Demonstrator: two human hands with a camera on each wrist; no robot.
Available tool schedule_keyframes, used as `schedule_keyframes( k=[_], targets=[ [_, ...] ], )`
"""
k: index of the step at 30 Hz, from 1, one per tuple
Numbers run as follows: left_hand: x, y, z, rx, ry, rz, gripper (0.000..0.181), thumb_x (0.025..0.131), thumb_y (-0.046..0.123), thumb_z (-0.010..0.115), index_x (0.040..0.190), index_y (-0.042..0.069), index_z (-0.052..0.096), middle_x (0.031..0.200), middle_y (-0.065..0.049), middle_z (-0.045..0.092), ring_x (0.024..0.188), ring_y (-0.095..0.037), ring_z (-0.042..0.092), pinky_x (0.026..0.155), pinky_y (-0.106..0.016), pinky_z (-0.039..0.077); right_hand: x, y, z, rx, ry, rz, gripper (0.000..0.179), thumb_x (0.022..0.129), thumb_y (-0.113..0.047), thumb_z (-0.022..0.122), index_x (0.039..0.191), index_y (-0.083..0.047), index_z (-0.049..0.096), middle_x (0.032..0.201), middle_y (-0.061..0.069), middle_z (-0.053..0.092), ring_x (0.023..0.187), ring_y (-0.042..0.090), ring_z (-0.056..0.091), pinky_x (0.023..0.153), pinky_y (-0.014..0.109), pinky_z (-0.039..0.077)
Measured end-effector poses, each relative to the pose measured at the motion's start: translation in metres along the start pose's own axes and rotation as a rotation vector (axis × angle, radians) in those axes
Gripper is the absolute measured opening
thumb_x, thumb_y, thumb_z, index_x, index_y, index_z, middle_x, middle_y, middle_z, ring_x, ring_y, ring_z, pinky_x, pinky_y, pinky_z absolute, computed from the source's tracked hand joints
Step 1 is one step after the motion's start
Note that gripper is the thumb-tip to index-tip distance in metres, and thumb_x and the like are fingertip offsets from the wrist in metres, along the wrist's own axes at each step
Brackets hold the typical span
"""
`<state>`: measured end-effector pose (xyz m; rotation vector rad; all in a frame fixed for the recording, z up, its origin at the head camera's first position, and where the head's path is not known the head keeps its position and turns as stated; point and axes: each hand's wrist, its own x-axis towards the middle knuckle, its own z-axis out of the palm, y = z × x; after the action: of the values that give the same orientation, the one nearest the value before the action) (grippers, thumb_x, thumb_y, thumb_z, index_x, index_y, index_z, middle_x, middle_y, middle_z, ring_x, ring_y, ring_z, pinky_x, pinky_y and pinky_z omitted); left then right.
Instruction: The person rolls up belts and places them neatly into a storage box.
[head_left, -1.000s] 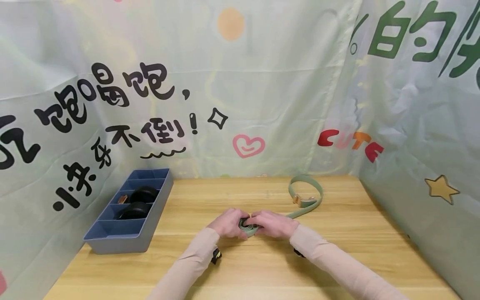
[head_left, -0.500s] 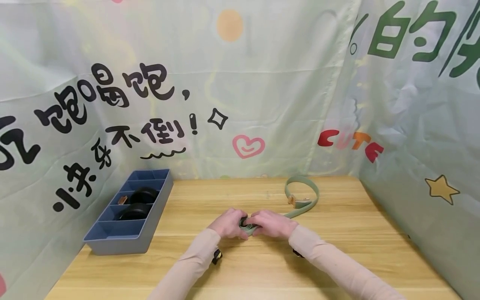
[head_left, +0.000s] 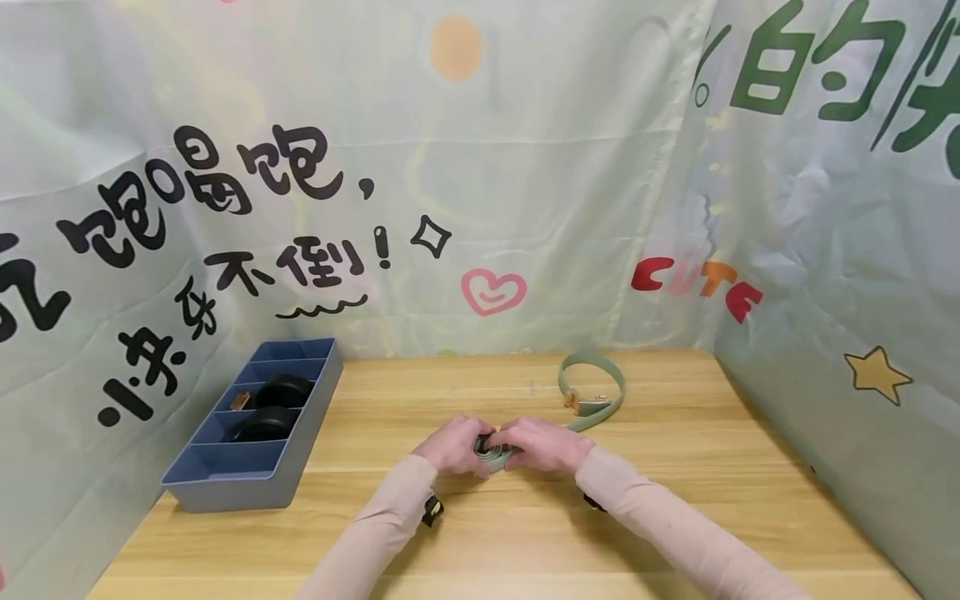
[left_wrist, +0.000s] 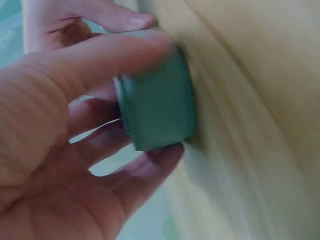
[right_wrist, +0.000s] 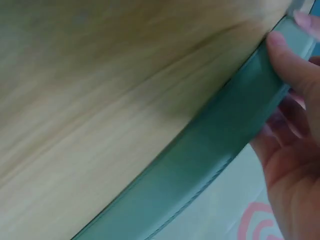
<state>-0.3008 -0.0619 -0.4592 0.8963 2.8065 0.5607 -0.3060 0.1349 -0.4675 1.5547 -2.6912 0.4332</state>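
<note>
A green belt (head_left: 617, 392) lies on the wooden table, its near part wound into a coil standing on edge between both hands. My left hand (head_left: 452, 446) grips the coil from the left; in the left wrist view the thumb lies over the wound strap (left_wrist: 160, 110), with fingers behind and below. From the right, my right hand (head_left: 547, 446) pinches the belt where strap meets coil, and the right wrist view shows its thumb on the flat strap (right_wrist: 200, 150). Beyond that hand the loose end curves into an open loop, with a gold-coloured buckle (head_left: 581, 402).
A blue-grey divided tray (head_left: 296, 467) stands at the table's left. Two of its compartments hold black coiled items (head_left: 266, 423), and a small copper-coloured piece (head_left: 241, 401) shows beside them. Printed cloth (head_left: 420, 183) hangs along the table's back and sides.
The belt's loose loop and buckle have slid left, closer to the hands. Both hands stay at the coil in nearly the same place. The head view has shifted slightly.
</note>
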Motion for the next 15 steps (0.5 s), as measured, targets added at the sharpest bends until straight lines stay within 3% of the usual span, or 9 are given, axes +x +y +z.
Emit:
schedule_keyframes(
  k=[2, 6, 9, 15],
  targets=[
    [-0.0007, 0.0012, -0.0017, 0.005, -0.019, 0.013, 0.044, 0.065, 0.013, 0.089, 0.105, 0.015, 0.07, 0.097, 0.004, 0.069, 0.088, -0.011, 0.059, 0.082, -0.025, 0.048, 0.0006, 0.0007, 0.0008, -0.013, 0.011, -0.014, 0.03, 0.083, -0.014, 0.076, 0.112, -0.016, 0.069, 0.1, -0.003, 0.071, 0.087, 0.007, 0.065, 0.077, 0.019, 0.049],
    [-0.0025, 0.0063, -0.0021, 0.002, 0.0, -0.024, 0.038, 0.067, 0.022, 0.09, 0.097, 0.014, 0.068, 0.088, 0.004, 0.067, 0.079, -0.01, 0.057, 0.074, -0.025, 0.048, 0.0031, -0.0012, 0.0024, -0.029, 0.039, -0.021, 0.021, 0.082, -0.018, 0.076, 0.102, -0.017, 0.07, 0.091, -0.005, 0.07, 0.077, 0.007, 0.062, 0.071, 0.017, 0.046],
    [-0.0022, 0.0069, -0.0009, -0.008, 0.019, -0.034, 0.037, 0.067, 0.027, 0.091, 0.094, 0.013, 0.069, 0.085, 0.004, 0.067, 0.074, -0.009, 0.056, 0.071, -0.024, 0.047, 0.0025, -0.0022, 0.002, -0.028, 0.03, -0.011, 0.024, 0.082, -0.02, 0.076, 0.105, -0.016, 0.07, 0.093, -0.004, 0.071, 0.078, 0.006, 0.063, 0.072, 0.017, 0.047],
    [0.0, 0.0038, -0.0009, -0.017, 0.006, -0.019, 0.038, 0.066, 0.02, 0.09, 0.098, 0.014, 0.071, 0.089, 0.005, 0.069, 0.078, -0.01, 0.057, 0.074, -0.024, 0.048, 0.0015, -0.0012, 0.0018, -0.016, 0.017, 0.003, 0.027, 0.083, -0.015, 0.076, 0.109, -0.016, 0.07, 0.095, -0.003, 0.071, 0.079, 0.006, 0.063, 0.072, 0.018, 0.048]
  ],
)
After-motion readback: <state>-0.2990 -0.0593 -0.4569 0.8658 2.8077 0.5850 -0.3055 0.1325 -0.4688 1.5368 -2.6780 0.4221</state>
